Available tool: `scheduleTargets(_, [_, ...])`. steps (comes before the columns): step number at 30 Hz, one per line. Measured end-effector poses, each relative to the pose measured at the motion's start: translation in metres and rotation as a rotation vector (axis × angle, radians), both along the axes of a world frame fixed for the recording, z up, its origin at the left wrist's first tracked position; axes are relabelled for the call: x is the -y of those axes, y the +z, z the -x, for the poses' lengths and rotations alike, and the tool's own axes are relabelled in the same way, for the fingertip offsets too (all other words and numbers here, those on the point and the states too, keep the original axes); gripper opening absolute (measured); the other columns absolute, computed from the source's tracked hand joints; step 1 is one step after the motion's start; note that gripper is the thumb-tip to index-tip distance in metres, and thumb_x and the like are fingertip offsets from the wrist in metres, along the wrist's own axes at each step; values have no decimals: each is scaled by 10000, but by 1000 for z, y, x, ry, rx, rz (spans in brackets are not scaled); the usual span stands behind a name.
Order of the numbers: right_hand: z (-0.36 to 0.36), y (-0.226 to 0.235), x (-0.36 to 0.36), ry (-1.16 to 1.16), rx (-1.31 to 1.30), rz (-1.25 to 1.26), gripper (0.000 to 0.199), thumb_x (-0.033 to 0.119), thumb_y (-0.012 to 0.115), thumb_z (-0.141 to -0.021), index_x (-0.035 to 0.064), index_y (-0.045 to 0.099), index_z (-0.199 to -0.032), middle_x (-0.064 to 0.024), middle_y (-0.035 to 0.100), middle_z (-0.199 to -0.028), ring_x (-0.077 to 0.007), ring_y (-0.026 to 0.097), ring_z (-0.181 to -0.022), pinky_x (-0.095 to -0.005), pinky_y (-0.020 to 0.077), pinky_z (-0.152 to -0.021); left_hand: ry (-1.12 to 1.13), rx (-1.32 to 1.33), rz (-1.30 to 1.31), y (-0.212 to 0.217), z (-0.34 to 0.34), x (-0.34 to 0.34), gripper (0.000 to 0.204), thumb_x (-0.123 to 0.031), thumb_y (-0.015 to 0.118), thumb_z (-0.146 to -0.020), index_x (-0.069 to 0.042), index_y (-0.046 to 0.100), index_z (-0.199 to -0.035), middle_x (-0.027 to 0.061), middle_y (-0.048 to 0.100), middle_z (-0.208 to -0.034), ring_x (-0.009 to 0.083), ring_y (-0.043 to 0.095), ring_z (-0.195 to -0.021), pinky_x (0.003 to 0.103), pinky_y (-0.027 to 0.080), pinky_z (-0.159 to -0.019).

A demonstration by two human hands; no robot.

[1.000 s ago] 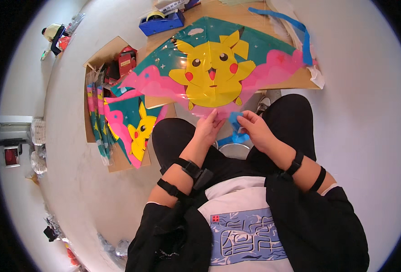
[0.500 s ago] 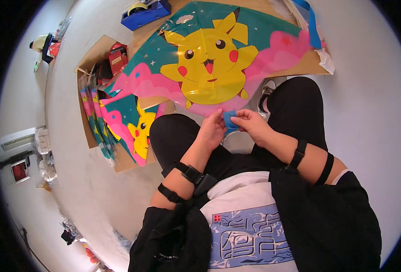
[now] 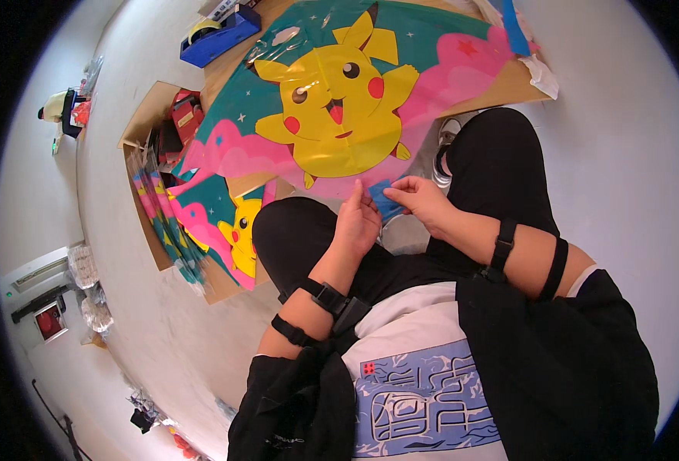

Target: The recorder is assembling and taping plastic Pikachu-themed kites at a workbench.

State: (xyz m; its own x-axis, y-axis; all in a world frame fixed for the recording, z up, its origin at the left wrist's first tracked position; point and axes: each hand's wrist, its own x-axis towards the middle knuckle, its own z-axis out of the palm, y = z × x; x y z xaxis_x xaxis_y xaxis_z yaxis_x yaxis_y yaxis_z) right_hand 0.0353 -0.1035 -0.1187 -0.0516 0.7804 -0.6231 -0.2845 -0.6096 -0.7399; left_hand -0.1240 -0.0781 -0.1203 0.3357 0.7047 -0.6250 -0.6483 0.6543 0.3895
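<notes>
My right hand [image 3: 425,204] pinches a small, thin blue piece [image 3: 386,201] of film or cloth between thumb and fingers. My left hand [image 3: 357,223] has its fingers bent at the piece's left edge, close beside the right fingertips. Just beyond my hands, a large kite [image 3: 339,115] lies spread out, green and pink with a big yellow cartoon animal. Its lower edge comes right up to my left fingertips. What lies beneath my left fingers is partly hidden.
The kite rests on a wooden-coloured table [image 3: 504,91]. At the far left of it stands a blue tape dispenser [image 3: 220,38]. On the left, a cardboard box [image 3: 146,107] holds folded kites and red packets. A blue strip [image 3: 514,31] hangs at the far right. My knees flank my hands.
My left thumb has drawn a little away from the blue piece, and more of the piece shows between my hands. The view has tilted slightly.
</notes>
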Motion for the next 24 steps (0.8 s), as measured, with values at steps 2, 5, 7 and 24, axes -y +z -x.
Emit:
scheduleTargets(2, [2,-1,0,5,1,8,248,260,749,-856,63,674,-988,1,662,-869,-86,567,-747,-251,428,-653,1,8,-3,-2,2,1,300,-306,451,-1034,-38,548,-1130,120,644,-1138,251,612,-1080,404,467,-998])
scheduleTargets(5, [4,0,1,-7,-12,65,256,278,749,-856,64,674,-974,1,659,-873,-88,562,-753,-252,423,-648,-14,4,-23,-4,3,0,320,-305,435,-1040,-20,539,-1143,137,632,-1156,257,606,-1094,406,461,-1008])
scheduleTargets(7, [5,-1,1,4,-5,86,285,309,744,-858,61,672,-980,0,658,-885,-91,558,-762,-256,421,-649,-34,-8,-39,-5,2,1,334,-307,426,-1043,-10,534,-1151,146,625,-1166,258,603,-1101,408,457,-1015])
scheduleTargets(24, [6,-2,-1,6,15,118,342,354,741,-860,58,661,-1012,-16,655,-906,-108,563,-800,-276,429,-679,-79,8,-18,0,5,0,334,-230,394,-985,26,542,-1140,148,631,-1160,272,578,-1138,410,384,-1066])
